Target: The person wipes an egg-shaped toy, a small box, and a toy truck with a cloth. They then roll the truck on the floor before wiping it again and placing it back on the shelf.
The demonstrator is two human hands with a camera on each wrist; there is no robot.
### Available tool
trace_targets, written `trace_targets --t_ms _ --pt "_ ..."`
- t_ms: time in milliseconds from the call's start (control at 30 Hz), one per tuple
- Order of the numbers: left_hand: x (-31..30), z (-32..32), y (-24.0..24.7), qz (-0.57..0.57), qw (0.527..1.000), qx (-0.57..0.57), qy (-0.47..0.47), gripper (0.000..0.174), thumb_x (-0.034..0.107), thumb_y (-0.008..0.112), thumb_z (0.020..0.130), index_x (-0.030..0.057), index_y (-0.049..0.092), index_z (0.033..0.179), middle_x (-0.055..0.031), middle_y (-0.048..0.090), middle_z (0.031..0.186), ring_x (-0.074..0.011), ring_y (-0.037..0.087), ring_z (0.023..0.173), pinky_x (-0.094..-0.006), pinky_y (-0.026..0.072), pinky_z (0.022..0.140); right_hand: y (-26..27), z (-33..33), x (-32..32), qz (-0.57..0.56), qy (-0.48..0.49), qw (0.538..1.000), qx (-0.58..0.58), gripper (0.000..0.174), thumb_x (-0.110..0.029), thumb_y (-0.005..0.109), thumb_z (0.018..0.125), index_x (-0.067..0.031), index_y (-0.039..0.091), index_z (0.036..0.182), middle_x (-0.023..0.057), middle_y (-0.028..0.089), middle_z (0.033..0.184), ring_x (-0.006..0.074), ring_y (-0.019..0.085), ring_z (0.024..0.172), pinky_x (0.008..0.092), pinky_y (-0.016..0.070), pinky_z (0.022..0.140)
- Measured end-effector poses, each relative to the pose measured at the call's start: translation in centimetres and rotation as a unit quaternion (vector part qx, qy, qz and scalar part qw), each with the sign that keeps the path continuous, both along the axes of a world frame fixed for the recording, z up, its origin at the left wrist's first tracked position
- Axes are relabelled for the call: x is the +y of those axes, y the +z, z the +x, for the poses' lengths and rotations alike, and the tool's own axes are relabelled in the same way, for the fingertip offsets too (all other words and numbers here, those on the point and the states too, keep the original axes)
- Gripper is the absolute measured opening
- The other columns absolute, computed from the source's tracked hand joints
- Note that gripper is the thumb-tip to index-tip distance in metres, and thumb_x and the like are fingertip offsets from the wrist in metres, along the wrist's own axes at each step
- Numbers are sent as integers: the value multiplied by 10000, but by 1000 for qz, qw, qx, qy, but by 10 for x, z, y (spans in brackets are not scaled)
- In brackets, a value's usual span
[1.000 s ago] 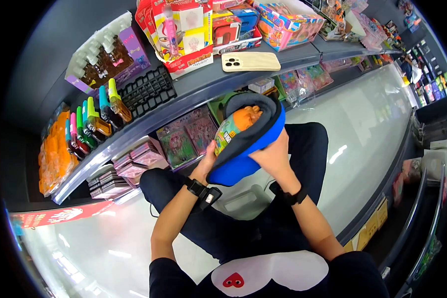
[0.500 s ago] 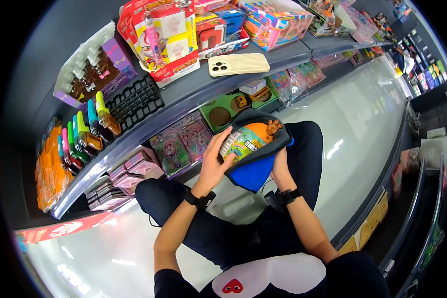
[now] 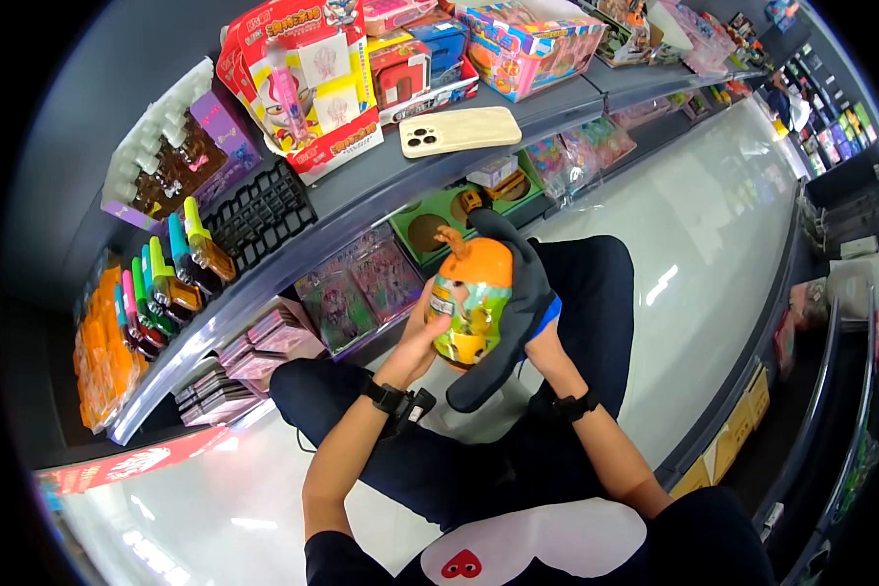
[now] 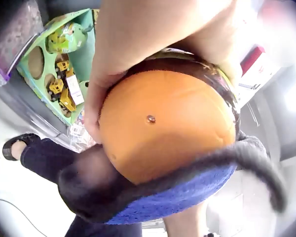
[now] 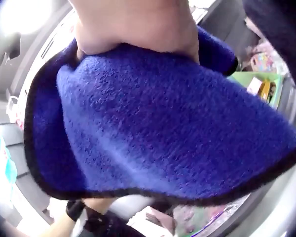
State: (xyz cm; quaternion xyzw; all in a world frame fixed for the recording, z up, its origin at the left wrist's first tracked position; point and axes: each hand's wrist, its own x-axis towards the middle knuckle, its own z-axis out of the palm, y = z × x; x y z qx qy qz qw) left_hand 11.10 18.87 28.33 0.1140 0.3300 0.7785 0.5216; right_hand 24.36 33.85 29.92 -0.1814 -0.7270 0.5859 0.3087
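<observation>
An orange-topped toy container (image 3: 472, 303) with a green and yellow cartoon wrapper stands nearly upright over the person's lap, a small orange sprout on its top. My left hand (image 3: 415, 342) grips it from its left side. The left wrist view shows its round orange base (image 4: 163, 123), with a small dark spot in the middle. My right hand (image 3: 547, 350) holds a blue and dark grey cloth (image 3: 516, 293) along the container's right side. In the right wrist view the blue face of the cloth (image 5: 153, 123) hides most of the right hand's fingers.
A green display box (image 3: 430, 210) with round holes and small yellow toy trucks stands on the lower shelf ahead. A beige phone (image 3: 474, 132) lies at the upper shelf's edge, near boxed toys (image 3: 303, 88). Bottles with bright caps (image 3: 205, 244) stand at left.
The container has turned more upright and now shows more of its side. My left hand has shifted to its lower left side. The cloth has swung to the container's right, its grey face inward.
</observation>
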Motion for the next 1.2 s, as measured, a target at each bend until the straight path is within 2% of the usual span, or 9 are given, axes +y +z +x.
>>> trace_targets --t_ms 133,167,300,467,533,700,767,1133,1200 --pt "-6 0 -5 1 990 -135 -43 808 535 607 879 95 289 1478 -117 424 1448 -272 441 1314 -441 354 1096 -4 6 -2 -113 44 993 -14 566 -125 685 858 -25 430 1353 50 507 1271 162 477 1163 308 391 1000" --pt "-4 8 2 -65 991 -120 -18 877 722 435 863 83 347 1456 -147 460 1423 -290 484 1278 -445 378 1080 -11 7 -4 -195 27 980 -29 557 -145 665 874 -26 424 1362 47 506 1278 159 473 1172 306 389 1004" --pt "6 7 -4 -36 990 -132 -34 843 711 335 908 86 318 1472 -137 440 1444 -285 462 1298 -435 370 1086 -19 7 2 -366 -10 927 -77 528 -215 584 926 -28 408 1387 39 503 1295 149 472 1182 297 393 1002" --pt "4 0 -3 -26 993 116 4 793 508 475 958 102 109 1532 -98 206 1560 -227 211 1438 -388 210 1156 -8 15 16 -360 30 929 -74 480 -157 622 889 -22 458 1320 38 546 1229 148 529 1096 303 439 951" --pt "2 -5 -4 -4 988 154 7 805 458 533 947 90 118 1529 -98 211 1558 -228 214 1437 -371 212 1154 -7 8 15 -164 86 980 -68 486 -99 683 832 -10 487 1267 57 559 1199 160 546 1070 326 452 940" --pt "5 -10 -15 -37 988 -140 48 526 409 490 990 61 428 1380 -86 544 1324 -195 544 1197 -346 445 1010 3 1 -11 -19 82 993 -83 604 -144 806 704 -5 512 1213 111 549 1183 226 540 1090 371 438 954" --pt "4 -11 -16 -33 988 -148 40 510 424 489 988 65 461 1349 -83 565 1300 -196 561 1172 -344 453 998 -12 2 -18 71 67 994 -41 657 -177 836 664 -10 513 1212 121 538 1183 250 535 1095 388 426 964" --pt "5 -9 6 -94 992 -79 3 575 377 588 945 112 378 1410 -72 518 1355 -205 536 1213 -387 444 1019 -8 2 -22 -50 33 997 -39 509 -109 782 702 -15 579 1159 93 632 1090 224 612 996 359 478 899" --pt "5 -13 2 -76 988 -137 11 559 397 581 945 107 410 1391 -84 541 1332 -211 545 1205 -390 454 1009 -7 3 -27 25 63 997 -38 737 -142 830 674 -11 466 1301 137 538 1236 263 542 1126 387 425 980"
